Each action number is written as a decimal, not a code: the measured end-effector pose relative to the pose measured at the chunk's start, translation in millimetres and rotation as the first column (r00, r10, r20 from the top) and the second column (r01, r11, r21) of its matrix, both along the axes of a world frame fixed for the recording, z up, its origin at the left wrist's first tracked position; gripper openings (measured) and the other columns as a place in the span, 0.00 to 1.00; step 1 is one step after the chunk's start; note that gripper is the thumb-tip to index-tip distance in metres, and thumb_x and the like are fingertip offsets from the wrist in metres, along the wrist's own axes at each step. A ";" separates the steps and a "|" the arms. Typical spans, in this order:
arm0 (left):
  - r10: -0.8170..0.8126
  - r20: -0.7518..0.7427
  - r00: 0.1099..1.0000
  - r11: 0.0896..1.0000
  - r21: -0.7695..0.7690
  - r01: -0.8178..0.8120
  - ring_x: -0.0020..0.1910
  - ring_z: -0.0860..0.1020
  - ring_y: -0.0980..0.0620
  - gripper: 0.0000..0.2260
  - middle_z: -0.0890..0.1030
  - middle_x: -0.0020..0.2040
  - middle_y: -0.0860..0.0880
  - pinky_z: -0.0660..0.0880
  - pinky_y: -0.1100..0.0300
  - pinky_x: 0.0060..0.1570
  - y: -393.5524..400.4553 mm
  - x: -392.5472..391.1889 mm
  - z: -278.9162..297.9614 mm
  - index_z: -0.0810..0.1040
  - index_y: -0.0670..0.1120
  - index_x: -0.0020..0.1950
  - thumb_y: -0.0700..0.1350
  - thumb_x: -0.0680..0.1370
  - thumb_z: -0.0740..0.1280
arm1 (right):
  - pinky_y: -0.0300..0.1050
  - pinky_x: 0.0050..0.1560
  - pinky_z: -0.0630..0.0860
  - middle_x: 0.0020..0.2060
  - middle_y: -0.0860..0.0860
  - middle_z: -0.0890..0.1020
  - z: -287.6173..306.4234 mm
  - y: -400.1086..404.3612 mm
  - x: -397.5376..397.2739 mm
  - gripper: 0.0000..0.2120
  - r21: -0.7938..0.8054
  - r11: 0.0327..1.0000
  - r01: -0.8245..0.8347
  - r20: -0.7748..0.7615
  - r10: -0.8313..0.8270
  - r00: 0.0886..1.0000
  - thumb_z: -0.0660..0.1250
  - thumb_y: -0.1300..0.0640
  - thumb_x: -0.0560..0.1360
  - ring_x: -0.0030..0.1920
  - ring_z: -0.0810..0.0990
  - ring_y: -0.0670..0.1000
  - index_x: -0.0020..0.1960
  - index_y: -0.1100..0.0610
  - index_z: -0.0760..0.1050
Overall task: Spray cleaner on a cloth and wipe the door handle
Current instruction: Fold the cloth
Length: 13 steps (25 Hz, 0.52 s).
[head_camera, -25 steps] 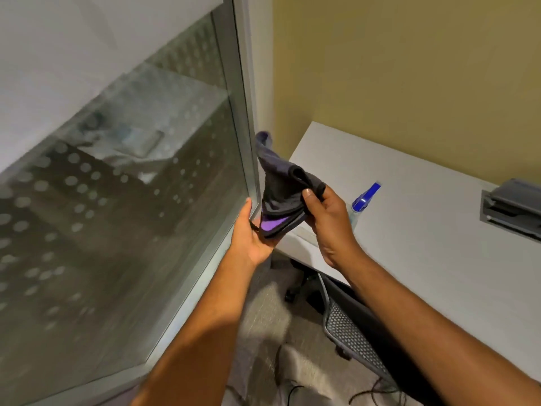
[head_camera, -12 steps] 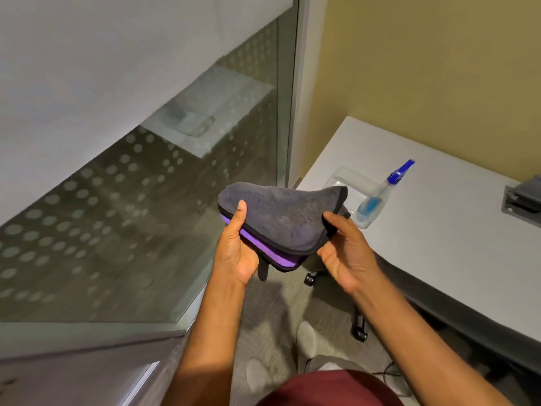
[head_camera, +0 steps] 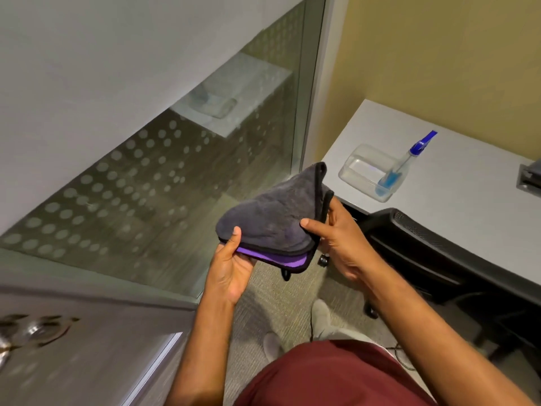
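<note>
A folded grey cloth (head_camera: 272, 218) with a purple underside and black trim lies between both hands in front of me. My left hand (head_camera: 231, 265) holds its near left edge, thumb on top. My right hand (head_camera: 339, 238) pinches its right edge, thumb over the grey face. A spray bottle (head_camera: 395, 171) with a blue nozzle and blue liquid leans in a clear plastic tub (head_camera: 358, 168) on the white desk (head_camera: 468, 183). A blurred metal door handle (head_camera: 32, 332) shows at the lower left edge on the grey door.
A glass wall (head_camera: 164, 194) with a frosted dot pattern runs along the left. A black mesh office chair (head_camera: 439, 250) stands under the desk edge at right. A grey cable box (head_camera: 530, 177) sits in the desk top. Carpet and my feet lie below.
The view has swung left and down, bringing the door handle into sight at lower left. The cloth went from hanging bunched to flat and folded, with both hands holding its edges.
</note>
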<state>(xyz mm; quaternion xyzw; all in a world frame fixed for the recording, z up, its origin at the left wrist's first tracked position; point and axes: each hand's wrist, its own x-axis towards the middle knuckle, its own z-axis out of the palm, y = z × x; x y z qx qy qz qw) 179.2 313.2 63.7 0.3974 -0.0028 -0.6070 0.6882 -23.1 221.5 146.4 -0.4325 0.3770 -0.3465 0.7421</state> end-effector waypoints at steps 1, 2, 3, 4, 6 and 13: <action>-0.030 0.034 0.999 0.999 0.042 0.029 0.65 0.81 0.40 0.22 0.81 0.69 0.38 0.76 0.42 0.68 13.7 5.0 -6.5 0.76 0.40 0.74 0.44 0.80 0.71 | 0.48 0.59 0.83 0.63 0.52 0.85 5.8 5.5 3.1 0.24 -0.057 0.998 -0.040 -0.022 0.039 0.999 0.72 0.66 0.77 0.64 0.84 0.54 0.69 0.46 0.76; -0.065 0.091 0.994 0.992 0.111 0.054 0.60 0.84 0.43 0.18 0.83 0.66 0.40 0.80 0.45 0.62 25.1 9.2 -11.6 0.79 0.44 0.70 0.44 0.80 0.71 | 0.48 0.60 0.83 0.62 0.52 0.85 11.4 9.7 5.3 0.24 -0.100 0.992 -0.073 -0.039 0.069 0.997 0.71 0.66 0.78 0.63 0.84 0.55 0.69 0.47 0.75; -0.097 0.169 0.981 0.979 0.193 0.064 0.56 0.85 0.46 0.14 0.84 0.65 0.43 0.82 0.49 0.56 33.8 12.8 -14.3 0.80 0.47 0.67 0.44 0.81 0.71 | 0.46 0.58 0.83 0.61 0.53 0.86 17.3 12.8 6.8 0.23 -0.124 0.987 -0.097 -0.055 0.091 0.994 0.70 0.66 0.79 0.61 0.85 0.55 0.69 0.48 0.75; -0.122 0.263 0.957 0.962 0.269 0.049 0.55 0.85 0.49 0.11 0.83 0.67 0.44 0.81 0.52 0.54 39.3 16.7 -13.5 0.80 0.51 0.65 0.45 0.82 0.71 | 0.44 0.55 0.83 0.58 0.53 0.87 24.0 15.1 7.7 0.21 -0.135 0.984 -0.115 -0.076 0.106 0.992 0.70 0.66 0.80 0.59 0.86 0.55 0.69 0.49 0.75; -0.135 0.455 0.880 0.950 0.311 -0.016 0.59 0.84 0.52 0.11 0.82 0.70 0.47 0.80 0.53 0.59 39.3 24.4 1.7 0.79 0.55 0.64 0.49 0.83 0.72 | 0.41 0.52 0.83 0.55 0.52 0.87 38.5 15.7 5.8 0.18 -0.153 0.978 -0.144 -0.124 0.126 0.984 0.71 0.63 0.79 0.56 0.87 0.53 0.67 0.51 0.76; -0.095 0.737 0.669 0.925 -0.182 0.332 0.73 0.76 0.56 0.19 0.80 0.71 0.54 0.74 0.65 0.66 10.8 21.4 101.8 0.80 0.57 0.68 0.51 0.77 0.74 | 0.40 0.53 0.82 0.54 0.51 0.87 71.6 8.0 -0.9 0.11 -0.221 0.872 -0.437 -0.313 0.361 0.878 0.71 0.59 0.80 0.54 0.87 0.51 0.61 0.50 0.84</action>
